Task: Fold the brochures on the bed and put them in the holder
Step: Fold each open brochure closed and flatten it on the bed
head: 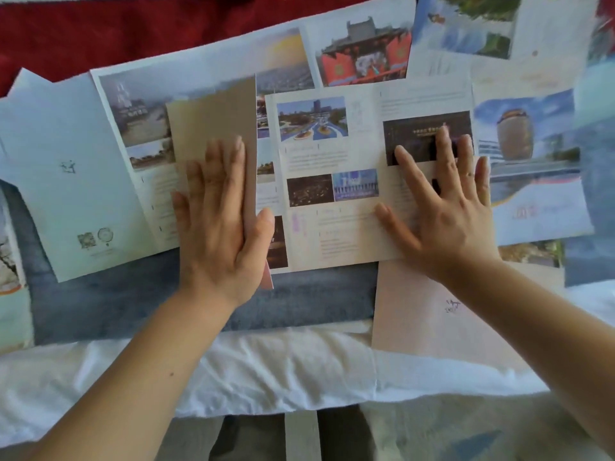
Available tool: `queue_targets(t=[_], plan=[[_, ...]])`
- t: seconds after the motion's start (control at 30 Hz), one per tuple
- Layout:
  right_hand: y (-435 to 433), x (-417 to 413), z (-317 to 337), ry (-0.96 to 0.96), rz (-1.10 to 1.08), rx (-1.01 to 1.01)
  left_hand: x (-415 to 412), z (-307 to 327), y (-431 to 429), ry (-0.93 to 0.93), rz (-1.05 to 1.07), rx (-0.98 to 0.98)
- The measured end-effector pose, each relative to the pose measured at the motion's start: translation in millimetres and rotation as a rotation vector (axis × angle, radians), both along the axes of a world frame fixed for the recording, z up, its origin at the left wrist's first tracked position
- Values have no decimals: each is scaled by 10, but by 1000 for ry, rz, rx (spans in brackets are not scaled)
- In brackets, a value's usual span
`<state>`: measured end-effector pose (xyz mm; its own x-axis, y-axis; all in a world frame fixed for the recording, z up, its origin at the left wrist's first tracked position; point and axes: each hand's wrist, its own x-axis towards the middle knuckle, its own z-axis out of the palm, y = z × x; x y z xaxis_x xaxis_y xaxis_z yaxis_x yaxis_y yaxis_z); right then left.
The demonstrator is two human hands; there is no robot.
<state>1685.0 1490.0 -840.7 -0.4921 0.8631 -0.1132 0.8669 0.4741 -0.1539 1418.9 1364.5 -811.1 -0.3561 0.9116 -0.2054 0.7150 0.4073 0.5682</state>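
The left grip (219,227) is open, a bare hand lying flat with straight fingers on a tan folded panel (213,111), its thumb over the panel's right edge. The right grip (446,211) is also open, fingers spread and pressed flat on the right part of an open brochure (316,154) with small photos and text, its fingertips on a dark picture. The tan panel lies just left of this brochure; whether the two are one sheet I cannot tell.

Both lie on top of other brochures spread over the bed. A wide one (199,61) runs beneath to the far side, a pale blue sheet (66,161) lies at left, a blue-grey one (133,304) nearer, and a pinkish sheet (432,321) under the right wrist. The white bedsheet (266,367) shows at the near edge, and a red cover (100,28) at far left.
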Motion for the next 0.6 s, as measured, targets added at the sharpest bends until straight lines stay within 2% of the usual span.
queue_targets(t=[0.17, 0.3, 0.6], plan=[[-15, 164, -26, 15, -1, -35, 127, -189, 88, 210, -8, -151], [-73, 151, -32, 26, -19, -34, 193, -342, 57, 418, -91, -241], [-176, -131, -17, -9, 33, -30, -99, -443, -173, 515, -71, -207]])
